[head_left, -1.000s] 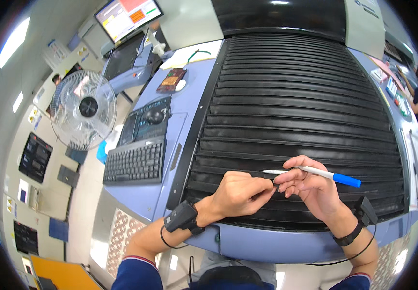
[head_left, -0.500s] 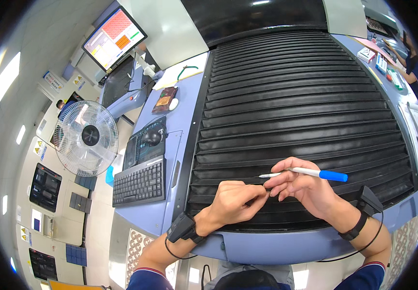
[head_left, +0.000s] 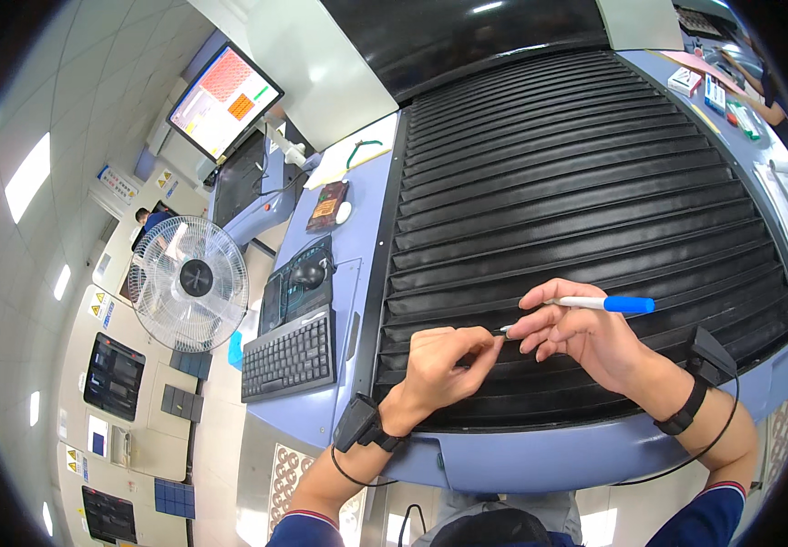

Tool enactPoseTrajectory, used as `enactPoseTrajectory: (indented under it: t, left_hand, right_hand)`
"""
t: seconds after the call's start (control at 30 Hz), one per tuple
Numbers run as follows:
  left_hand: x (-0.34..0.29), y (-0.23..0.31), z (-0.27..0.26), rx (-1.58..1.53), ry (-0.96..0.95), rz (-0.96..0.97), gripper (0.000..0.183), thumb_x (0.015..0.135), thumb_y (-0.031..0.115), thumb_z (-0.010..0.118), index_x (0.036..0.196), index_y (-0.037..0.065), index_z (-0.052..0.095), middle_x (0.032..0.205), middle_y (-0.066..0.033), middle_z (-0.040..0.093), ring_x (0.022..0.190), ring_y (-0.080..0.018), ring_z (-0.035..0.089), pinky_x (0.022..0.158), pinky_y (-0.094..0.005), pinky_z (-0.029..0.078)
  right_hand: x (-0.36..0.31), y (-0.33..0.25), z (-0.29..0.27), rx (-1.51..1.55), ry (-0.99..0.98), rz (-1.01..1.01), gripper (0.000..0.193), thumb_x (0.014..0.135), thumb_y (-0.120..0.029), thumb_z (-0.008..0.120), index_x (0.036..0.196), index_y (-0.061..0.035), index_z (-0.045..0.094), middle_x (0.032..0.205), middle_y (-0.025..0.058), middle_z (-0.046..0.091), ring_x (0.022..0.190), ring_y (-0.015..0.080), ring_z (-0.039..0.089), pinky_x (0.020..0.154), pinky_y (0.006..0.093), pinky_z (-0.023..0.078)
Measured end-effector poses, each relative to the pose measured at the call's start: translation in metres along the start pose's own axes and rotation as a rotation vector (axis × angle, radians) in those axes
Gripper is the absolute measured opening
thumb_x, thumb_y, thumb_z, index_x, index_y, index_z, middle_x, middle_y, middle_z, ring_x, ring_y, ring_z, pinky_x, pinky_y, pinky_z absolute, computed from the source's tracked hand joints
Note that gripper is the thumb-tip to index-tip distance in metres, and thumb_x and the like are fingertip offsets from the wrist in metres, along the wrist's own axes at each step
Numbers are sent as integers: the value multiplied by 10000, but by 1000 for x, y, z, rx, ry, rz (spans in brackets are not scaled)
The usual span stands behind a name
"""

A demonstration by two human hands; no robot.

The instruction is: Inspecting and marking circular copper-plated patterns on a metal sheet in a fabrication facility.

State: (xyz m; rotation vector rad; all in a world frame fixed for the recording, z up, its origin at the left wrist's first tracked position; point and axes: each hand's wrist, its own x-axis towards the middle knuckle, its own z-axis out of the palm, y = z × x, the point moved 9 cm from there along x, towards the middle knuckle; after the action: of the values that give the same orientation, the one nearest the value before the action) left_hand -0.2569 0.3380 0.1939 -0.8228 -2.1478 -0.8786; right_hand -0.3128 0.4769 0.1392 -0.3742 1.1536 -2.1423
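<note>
A white marker pen with a blue cap on its rear end (head_left: 629,304) lies slanted between the fingers of my right hand (head_left: 585,337). Its thin tip shows beyond my fingertips, close to the left hand. My left hand (head_left: 441,366) is closed in a pinch, thumb against index finger. What sits in that pinch, if anything, is too small to make out. Both hands are held over the near part of a black ribbed bellows cover (head_left: 576,182). Each wrist carries a black strapped device (head_left: 357,422) with a cable.
Left of the bellows, a blue-grey ledge (head_left: 357,228) carries a black keyboard (head_left: 289,356), a mouse (head_left: 308,275) and a brown packet (head_left: 327,206). Behind are a monitor (head_left: 225,102) and a standing fan (head_left: 189,283). Small boxes (head_left: 715,94) and papers (head_left: 787,191) lie right. Other people work farther off.
My left hand has moved slightly left and up, and the right fingers have opened out a little around the marker pen. The whole view has turned and shifted somewhat.
</note>
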Motion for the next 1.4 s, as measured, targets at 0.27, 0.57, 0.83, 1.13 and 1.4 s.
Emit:
enactPoseTrajectory:
  t: [0.27,0.57,0.83,1.13,1.4]
  left_hand:
    - [4,-35,-37,144,163,-195,137,820,-17,758,851,16,629,615,-54,652,520,-104,643,496,-219,496]
    - [0,-52,-42,185,161,-269,133,878,1,713,926,1,588,619,-33,639,535,-83,629,498,-204,466]
    - [-10,-88,-40,268,-1,-637,489,921,196,668,1328,-9,493,1056,-211,692,932,-306,695,836,-397,528]
    - [-30,-117,-31,551,-198,-702,524,905,349,636,1252,-22,502,1155,-245,622,1111,-403,605,939,-536,464]
    - [-22,-123,-98,7,667,-711,403,808,248,712,1113,6,608,1037,-191,669,955,-375,644,838,-452,512]
  right_hand:
    - [3,-10,-7,39,56,-51,409,772,-14,526,1177,35,548,1062,205,692,906,215,679,797,302,542]
    - [5,-22,-12,26,77,-97,416,760,-1,509,1173,27,553,1052,211,694,888,220,686,783,303,548]
    - [3,-76,-36,-601,188,-465,334,829,-48,599,1160,3,601,1060,197,701,945,232,695,861,313,539]
    - [15,-84,-61,-1445,382,-454,495,880,-249,724,1273,13,576,1136,234,676,1094,305,660,925,386,492]
    - [24,-66,-108,-1344,197,-473,537,940,-95,651,1425,24,453,1438,217,502,1292,315,537,1095,388,392]
